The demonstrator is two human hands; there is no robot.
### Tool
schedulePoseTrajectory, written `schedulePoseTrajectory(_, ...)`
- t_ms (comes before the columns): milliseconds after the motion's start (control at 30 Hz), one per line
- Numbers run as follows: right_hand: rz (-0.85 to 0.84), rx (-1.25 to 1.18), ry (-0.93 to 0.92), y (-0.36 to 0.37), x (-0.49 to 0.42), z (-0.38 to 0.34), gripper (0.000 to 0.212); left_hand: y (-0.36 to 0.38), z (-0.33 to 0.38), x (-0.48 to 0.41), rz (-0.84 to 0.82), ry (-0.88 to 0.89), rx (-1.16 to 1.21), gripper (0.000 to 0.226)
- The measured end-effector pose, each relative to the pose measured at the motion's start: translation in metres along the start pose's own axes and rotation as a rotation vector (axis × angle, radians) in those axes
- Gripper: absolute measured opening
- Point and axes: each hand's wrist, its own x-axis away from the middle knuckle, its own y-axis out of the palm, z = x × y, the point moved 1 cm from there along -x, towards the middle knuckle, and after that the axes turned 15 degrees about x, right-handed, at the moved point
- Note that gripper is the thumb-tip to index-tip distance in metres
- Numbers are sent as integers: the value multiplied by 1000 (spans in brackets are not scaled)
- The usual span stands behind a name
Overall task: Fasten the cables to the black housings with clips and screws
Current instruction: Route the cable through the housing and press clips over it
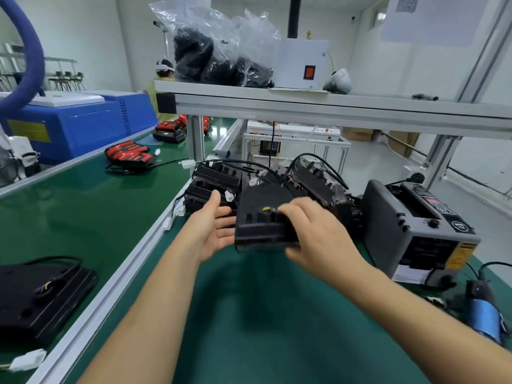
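A black housing (260,217) with a small yellow part on its top edge is held above the green mat. My right hand (313,234) grips its right side. My left hand (213,225) is spread open at its left edge, palm toward it, fingers touching or nearly touching. Behind it lies a pile of black housings (216,178) with black cables (313,159) and white connectors trailing from them.
A grey tape dispenser (415,228) stands at the right, with a blue-bodied electric screwdriver (484,311) lying in front of it. The green conveyor belt (83,195) at the left carries a black housing (38,295) and red-and-black units (130,156). A shelf overhead holds plastic bags.
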Motion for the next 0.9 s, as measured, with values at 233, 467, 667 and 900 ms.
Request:
schedulePoseTrajectory(233, 21, 10, -72, -6, 88, -23, 70, -1, -45, 32, -170, -156, -323, 18)
schedulePoseTrajectory(467, -107, 3, -106, -4, 140, -38, 74, -14, -92, 51, -201, -114, -479, 14)
schedulePoseTrajectory(667, -197, -26, -95, -8, 155, -46, 88, -17, -105, 54, -148, 45, -790, 17)
schedulePoseTrajectory(900, -287, -340, 116, -12, 166, -38, 41, -13, -100, 75, -50, 362, -1137, 36)
